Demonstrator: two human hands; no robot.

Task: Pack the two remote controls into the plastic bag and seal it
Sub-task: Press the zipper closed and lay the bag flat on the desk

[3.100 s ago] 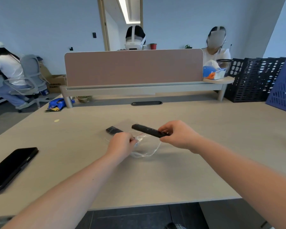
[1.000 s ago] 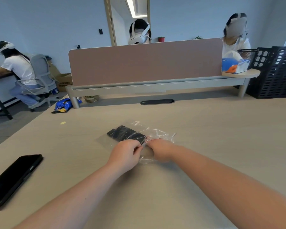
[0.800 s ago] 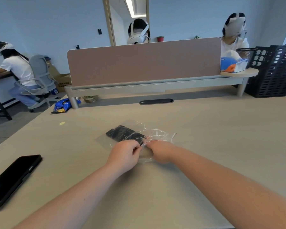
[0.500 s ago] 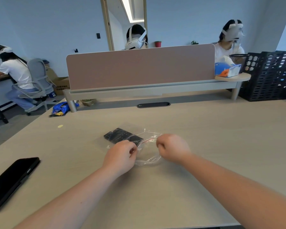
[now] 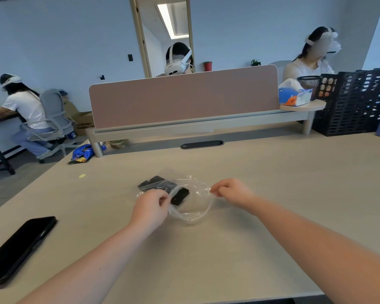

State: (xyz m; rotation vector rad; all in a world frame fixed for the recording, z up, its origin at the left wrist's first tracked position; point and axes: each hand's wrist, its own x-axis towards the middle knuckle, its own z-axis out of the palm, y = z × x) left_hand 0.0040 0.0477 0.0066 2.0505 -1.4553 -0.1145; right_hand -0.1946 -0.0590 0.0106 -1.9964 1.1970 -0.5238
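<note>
The clear plastic bag lies on the table, and its open mouth is stretched into a loose loop between the two hands. Both black remote controls lie side by side inside it, just beyond the fingertips of the left hand; the near end of one remote shows dark through the film right beside those fingertips, while the far ends point away and to the left. The left hand's thumb and fingers are pinched together on the left edge of the bag's mouth, with the other fingers curled in. The right hand is likewise curled, its fingertips pinched on the right edge of the mouth, a crumpled bit of film sticking out from between them. The near rim of the bag sags in a curve toward the person, below and between both sets of fingers. The mouth is not yet pressed shut. Well to the left of the left hand, near the table's edge, a black phone lies face up. Far beyond the fingers stands a pinkish desk divider, and to its right a tissue box and black crates.
</note>
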